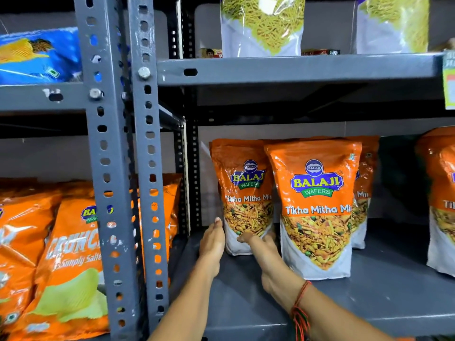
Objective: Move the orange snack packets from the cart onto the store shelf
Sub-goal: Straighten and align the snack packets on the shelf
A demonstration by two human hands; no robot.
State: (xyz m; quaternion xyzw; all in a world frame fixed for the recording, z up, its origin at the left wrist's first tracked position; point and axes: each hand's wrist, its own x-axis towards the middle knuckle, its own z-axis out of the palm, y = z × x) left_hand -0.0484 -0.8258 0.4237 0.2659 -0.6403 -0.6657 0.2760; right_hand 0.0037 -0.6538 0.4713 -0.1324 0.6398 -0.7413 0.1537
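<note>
- Both hands set one orange Tikha Mitha Mix packet (242, 193) upright near the back left corner of the grey shelf (246, 303).
- The left hand (212, 244) lies flat and open on its left side.
- The right hand (264, 244) grips its bottom edge.
- Another packet (316, 205) stands just beside it.
- Next, I think: let go gently, then fetch more from the cart, which is out of sight.

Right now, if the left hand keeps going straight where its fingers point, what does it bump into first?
Probably the pale back wall behind the grey metal shelf. The left hand points up along the left side of the standing orange Tikha Mitha Mix packet, though depth is unclear.
</note>
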